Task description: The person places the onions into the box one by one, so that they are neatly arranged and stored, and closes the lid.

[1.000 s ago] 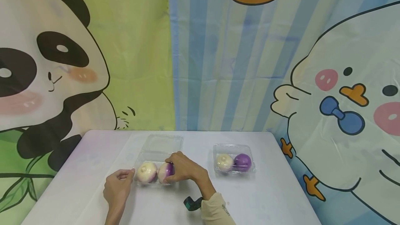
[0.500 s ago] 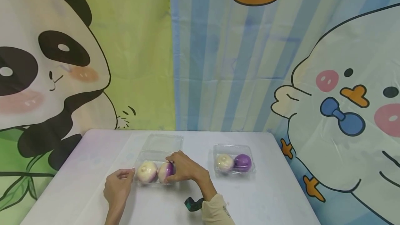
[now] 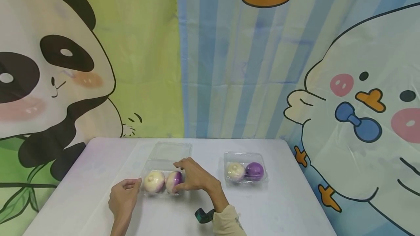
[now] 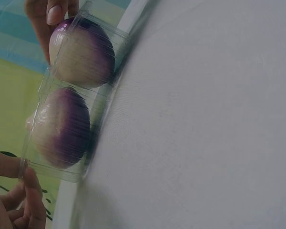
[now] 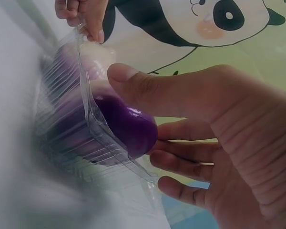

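An open clear plastic box [image 3: 143, 188] on the white table holds two white-and-purple onions, a left onion [image 3: 154, 182] and a right onion [image 3: 173, 182]. My left hand [image 3: 124, 196] pinches the rim at the box's left side between thumb and finger, as the left wrist view shows. My right hand [image 3: 195, 176] is around the right onion with thumb and fingers spread apart. In the right wrist view, the thumb [image 5: 152, 90] lies above the purple onion [image 5: 133, 129] and the fingers are close behind it; contact is hard to tell.
The box's clear lid [image 3: 170, 151] lies folded back behind it. To the right stands another clear box [image 3: 246, 154] with a pale onion [image 3: 236, 171] and a purple onion [image 3: 254, 170]. A dark wrist device [image 3: 204, 215] is at the right wrist. A cartoon-printed curtain hangs behind the table.
My right hand's fingers have loosened and lifted slightly from the right onion. The left hand, both boxes and the onions stay where they were.
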### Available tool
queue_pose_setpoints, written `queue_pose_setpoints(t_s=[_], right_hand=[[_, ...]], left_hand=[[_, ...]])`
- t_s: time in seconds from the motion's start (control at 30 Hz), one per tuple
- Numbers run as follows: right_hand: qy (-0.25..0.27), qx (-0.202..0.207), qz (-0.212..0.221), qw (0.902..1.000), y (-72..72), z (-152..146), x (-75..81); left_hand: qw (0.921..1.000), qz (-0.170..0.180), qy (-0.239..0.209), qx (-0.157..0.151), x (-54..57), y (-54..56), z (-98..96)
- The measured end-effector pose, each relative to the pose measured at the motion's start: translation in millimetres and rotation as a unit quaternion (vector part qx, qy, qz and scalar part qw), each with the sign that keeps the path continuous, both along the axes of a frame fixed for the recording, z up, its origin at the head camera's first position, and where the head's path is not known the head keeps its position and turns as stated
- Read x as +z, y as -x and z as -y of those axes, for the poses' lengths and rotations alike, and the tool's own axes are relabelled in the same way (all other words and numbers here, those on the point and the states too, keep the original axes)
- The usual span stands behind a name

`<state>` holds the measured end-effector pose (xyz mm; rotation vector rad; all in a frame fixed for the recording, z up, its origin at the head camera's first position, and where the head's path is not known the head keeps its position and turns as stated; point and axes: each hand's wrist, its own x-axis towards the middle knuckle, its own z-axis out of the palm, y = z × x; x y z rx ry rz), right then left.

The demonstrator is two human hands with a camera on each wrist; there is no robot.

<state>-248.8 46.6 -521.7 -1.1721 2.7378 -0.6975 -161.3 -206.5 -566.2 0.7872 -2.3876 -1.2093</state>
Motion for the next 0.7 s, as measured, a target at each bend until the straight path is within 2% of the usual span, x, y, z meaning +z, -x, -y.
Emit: queue_pose_setpoints(t_s=[0.2,0.33,0.4,0.53,0.63,0.7], right_hand=[[0.049,-0.008,0.019,0.9986,-0.3,-1.5,0.2],[0.110,-0.025,0.032,0.9931,1.9,-2.3,-4.0],[0.152,-0.038,0.042,0.9867,4.4,-1.7,-7.7],[0.245,-0.069,0.047,0.9658,9.8,-0.1,-15.9],[0.283,-0.099,0.037,0.9534,12.5,-0.2,-21.9],[0.292,-0.118,0.028,0.9489,14.6,-0.6,-25.9]], left_hand=[[0.9999,0.004,-0.007,0.007,-3.8,0.6,0.8],[1.0000,0.001,-0.007,0.005,-4.9,0.9,1.3],[1.0000,-0.001,-0.007,0.002,-5.2,1.0,1.7],[1.0000,-0.003,-0.005,-0.001,-5.5,1.4,2.2],[1.0000,-0.002,-0.004,0.001,-5.2,2.1,2.0],[1.0000,-0.002,-0.004,0.003,-4.8,2.6,1.6]])
